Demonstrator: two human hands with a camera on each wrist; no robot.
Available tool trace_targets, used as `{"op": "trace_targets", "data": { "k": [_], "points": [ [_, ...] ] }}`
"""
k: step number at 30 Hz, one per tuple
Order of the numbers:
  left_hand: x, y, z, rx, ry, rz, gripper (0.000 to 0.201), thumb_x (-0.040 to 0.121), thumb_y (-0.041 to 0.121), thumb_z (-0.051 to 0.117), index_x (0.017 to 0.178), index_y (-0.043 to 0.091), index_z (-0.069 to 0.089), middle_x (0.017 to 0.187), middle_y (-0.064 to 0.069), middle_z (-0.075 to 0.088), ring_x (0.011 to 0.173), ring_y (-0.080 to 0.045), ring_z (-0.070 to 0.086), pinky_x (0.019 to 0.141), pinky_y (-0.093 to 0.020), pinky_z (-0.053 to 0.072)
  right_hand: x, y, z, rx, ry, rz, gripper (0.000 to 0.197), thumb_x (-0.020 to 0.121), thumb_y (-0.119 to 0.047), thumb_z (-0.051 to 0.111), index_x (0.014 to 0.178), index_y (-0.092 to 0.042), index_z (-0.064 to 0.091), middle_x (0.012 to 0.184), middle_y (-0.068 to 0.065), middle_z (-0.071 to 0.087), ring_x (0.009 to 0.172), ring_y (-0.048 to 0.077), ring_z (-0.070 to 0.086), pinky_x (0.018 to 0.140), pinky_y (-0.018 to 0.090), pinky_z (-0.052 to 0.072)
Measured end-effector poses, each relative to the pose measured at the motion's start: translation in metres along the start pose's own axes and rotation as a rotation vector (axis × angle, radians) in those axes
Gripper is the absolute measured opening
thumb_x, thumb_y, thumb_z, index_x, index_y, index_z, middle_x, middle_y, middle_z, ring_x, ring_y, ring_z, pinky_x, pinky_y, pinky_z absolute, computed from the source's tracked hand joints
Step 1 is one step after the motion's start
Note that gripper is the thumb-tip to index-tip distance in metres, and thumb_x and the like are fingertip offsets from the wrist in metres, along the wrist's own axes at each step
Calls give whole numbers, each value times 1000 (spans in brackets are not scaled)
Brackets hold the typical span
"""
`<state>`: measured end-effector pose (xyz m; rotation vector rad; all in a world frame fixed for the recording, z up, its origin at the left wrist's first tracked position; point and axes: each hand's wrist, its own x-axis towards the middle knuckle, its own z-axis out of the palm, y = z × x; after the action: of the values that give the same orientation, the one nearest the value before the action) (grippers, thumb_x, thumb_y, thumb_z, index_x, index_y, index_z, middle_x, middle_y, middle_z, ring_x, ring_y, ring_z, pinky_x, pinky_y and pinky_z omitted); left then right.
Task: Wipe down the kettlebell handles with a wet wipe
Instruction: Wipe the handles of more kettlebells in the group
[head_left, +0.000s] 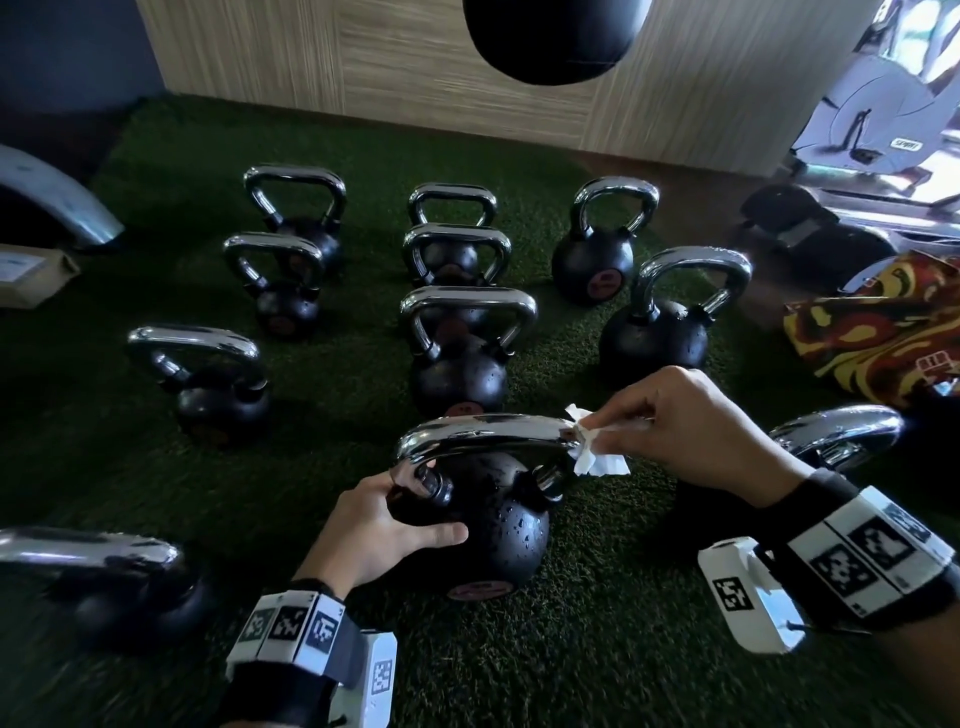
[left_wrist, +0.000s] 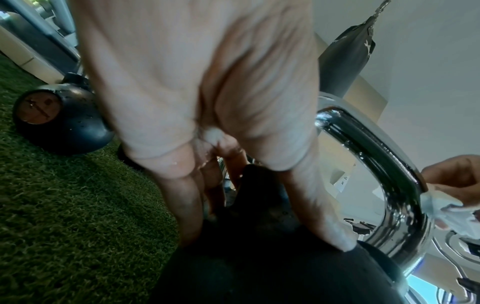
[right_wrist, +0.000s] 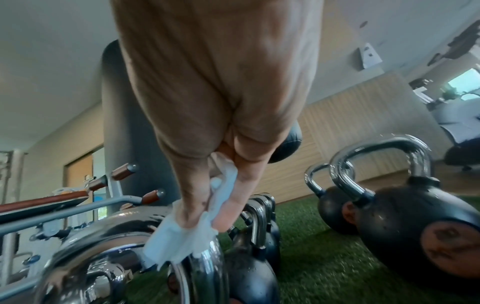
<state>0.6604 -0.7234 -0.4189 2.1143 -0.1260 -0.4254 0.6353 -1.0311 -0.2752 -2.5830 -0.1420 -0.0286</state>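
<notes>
A black kettlebell (head_left: 498, 535) with a chrome handle (head_left: 483, 434) stands on green turf in front of me, wet with drops. My left hand (head_left: 384, 525) grips its body at the left foot of the handle, thumb across the front. My right hand (head_left: 675, 431) pinches a white wet wipe (head_left: 597, 447) against the handle's right bend. In the right wrist view the wipe (right_wrist: 179, 238) lies draped over the chrome bar (right_wrist: 103, 236) under my fingertips (right_wrist: 226, 214). The left wrist view shows my fingers (left_wrist: 187, 197) on the black body and the handle (left_wrist: 389, 185) arching right.
Several more kettlebells stand in rows on the turf (head_left: 597, 649) beyond, one close behind (head_left: 457, 374), one at the right (head_left: 654, 332), one at my lower left (head_left: 119, 587). A punching bag (head_left: 556, 36) hangs ahead. A patterned cloth (head_left: 883, 327) lies at the right.
</notes>
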Motion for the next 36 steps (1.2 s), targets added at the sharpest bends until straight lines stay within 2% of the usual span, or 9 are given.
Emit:
{"op": "trace_targets", "data": {
  "k": [4,12,17,21,25,28,30,34,36],
  "points": [
    [-2,2,-1,-10,-8,9,68,56,56,95,116,36,69,114,26,60,96,16,48,79,-3,36,-2,9,5,21,-10,67,22,68,-16,95,81,-30,84,65,-29,70,66,-15,63,64,3,42],
    [-5,5,0,-11,6,1,69,54,63,93,114,39,69,114,26,62,100,13,53,82,-9,40,-8,23,24,114,-66,121,34,64,-13,97,83,-27,73,73,-11,78,64,0,70,60,9,49],
    [-14,14,0,-29,13,-5,53,59,57,93,105,43,70,105,26,69,98,14,58,73,-2,41,-14,30,66,207,-100,204,46,59,-10,100,82,-23,62,64,-13,72,57,-4,62,58,15,51],
    [-26,22,0,34,44,-72,40,66,58,90,94,43,67,91,25,67,85,11,58,68,-4,39,-26,43,72,304,-73,401,48,59,-16,101,93,-19,66,78,1,78,69,12,72,60,28,57],
    [-44,25,-5,199,98,-124,24,86,49,78,77,27,74,69,11,75,69,-4,71,67,-23,58,-46,29,77,298,-316,399,30,64,-17,98,83,-16,75,80,4,79,69,14,69,64,31,54],
    [-54,41,-2,-105,-150,-176,34,92,53,69,90,20,79,81,4,80,78,-11,77,88,-37,63,-55,-2,74,442,-345,257,21,70,-15,96,83,-15,78,72,-4,74,64,5,62,63,21,50],
    [-58,57,5,-418,-291,-191,47,86,54,64,104,13,78,95,-6,81,88,-19,78,89,-36,63,-56,-23,69,484,-267,176,19,69,-16,96,80,-19,80,68,-8,72,60,0,59,60,16,46],
    [-65,70,17,-852,-365,-168,63,88,45,57,115,-11,70,110,-25,75,106,-35,74,91,-43,63,-54,-49,65,471,-50,7,18,68,-25,96,80,-28,83,79,-4,77,72,15,69,68,37,56],
    [-70,77,20,-1007,-389,-150,59,93,41,50,115,-9,70,112,-30,73,106,-35,74,87,-41,64,-53,-52,63,445,32,-57,18,65,-33,96,78,-35,83,88,-8,74,85,15,68,73,35,55]
  ]
}}
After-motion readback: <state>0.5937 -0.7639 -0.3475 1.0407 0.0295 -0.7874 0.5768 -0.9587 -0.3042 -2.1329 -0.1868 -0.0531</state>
